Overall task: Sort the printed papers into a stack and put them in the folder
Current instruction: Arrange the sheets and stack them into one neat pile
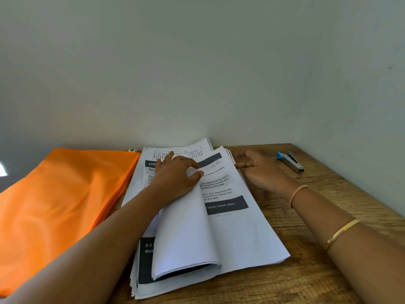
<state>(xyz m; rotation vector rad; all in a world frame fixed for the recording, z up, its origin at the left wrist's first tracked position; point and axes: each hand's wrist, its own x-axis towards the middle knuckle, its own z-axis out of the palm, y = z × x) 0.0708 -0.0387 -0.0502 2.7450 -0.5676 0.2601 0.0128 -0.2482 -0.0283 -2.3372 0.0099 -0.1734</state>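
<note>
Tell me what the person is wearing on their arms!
No sleeves or gloves show. Near the right hand, the wrist wears a thin peach-orange band, and a flat gold bangle sits farther up that arm. The left hand and arm wear nothing.

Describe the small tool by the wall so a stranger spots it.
Go to the wooden table, far right corner. Beyond the right hand lies a small silver tool. Only it has a blue end, unlike the white papers and orange folder.
</note>
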